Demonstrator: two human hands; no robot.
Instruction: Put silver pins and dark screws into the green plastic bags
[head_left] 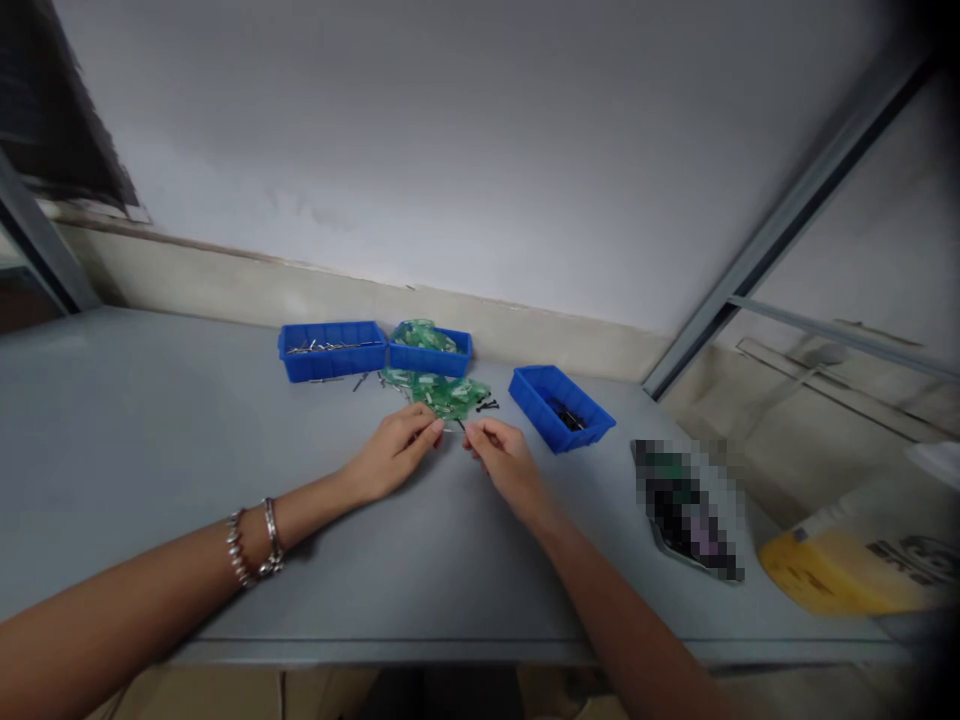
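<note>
My left hand (401, 447) is closed in a pinch on a small, thin light-coloured piece (450, 430) at the middle of the table. Just right of it, my right hand (501, 455) pinches a small dark screw (460, 424), its tip pointing toward the left hand. The hands are close but apart. Right behind them lies a heap of green plastic bags (450, 396) with small pale parts inside. Several black screws (487, 405) lie loose at the heap's right side, and thin metal pins (361, 381) at its left.
A blue bin (334, 367) of metal pins and a second blue bin (427, 360) with green bags stand near the wall. A third blue bin (559, 420) holds dark screws. Farther right are a pixelated flat object (686, 510) and a yellow-and-clear container (847, 560).
</note>
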